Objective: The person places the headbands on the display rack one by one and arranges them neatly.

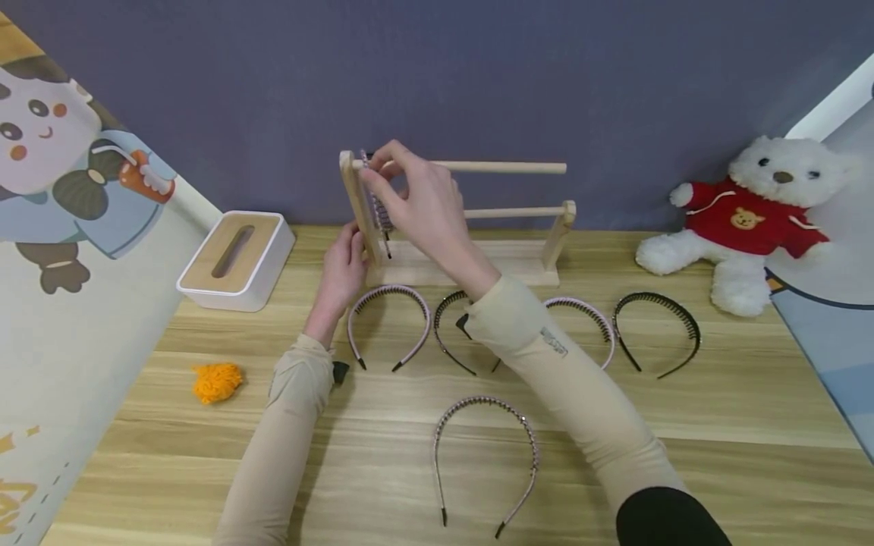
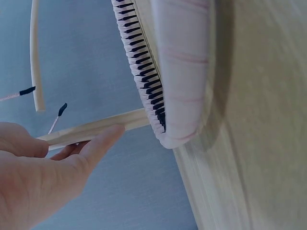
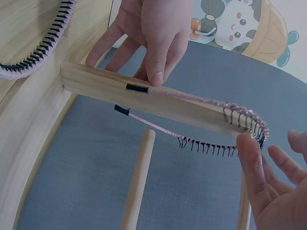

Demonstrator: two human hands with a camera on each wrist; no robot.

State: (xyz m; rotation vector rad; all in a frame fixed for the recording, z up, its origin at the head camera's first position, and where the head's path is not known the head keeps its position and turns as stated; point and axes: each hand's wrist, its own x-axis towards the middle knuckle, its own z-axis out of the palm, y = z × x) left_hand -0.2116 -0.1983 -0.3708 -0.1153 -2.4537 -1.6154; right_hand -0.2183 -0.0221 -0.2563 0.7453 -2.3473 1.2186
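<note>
Headband (image 3: 261,123) hangs at loosely spread right grip (image 1: 430,205); left grip (image 1: 344,265) holds wooden upright (image 3: 165,106).

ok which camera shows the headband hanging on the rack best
The right wrist view: there the headband shows both dark tips and its black teeth, the right hand covering only part of its bend. The head view has it nearly edge-on, partly behind that hand; the left wrist view shows just its two ends.

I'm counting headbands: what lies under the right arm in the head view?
A black headband and a pink headband peek out from under the right arm. The arm covers part of each; whether anything else lies there cannot be seen.
</note>
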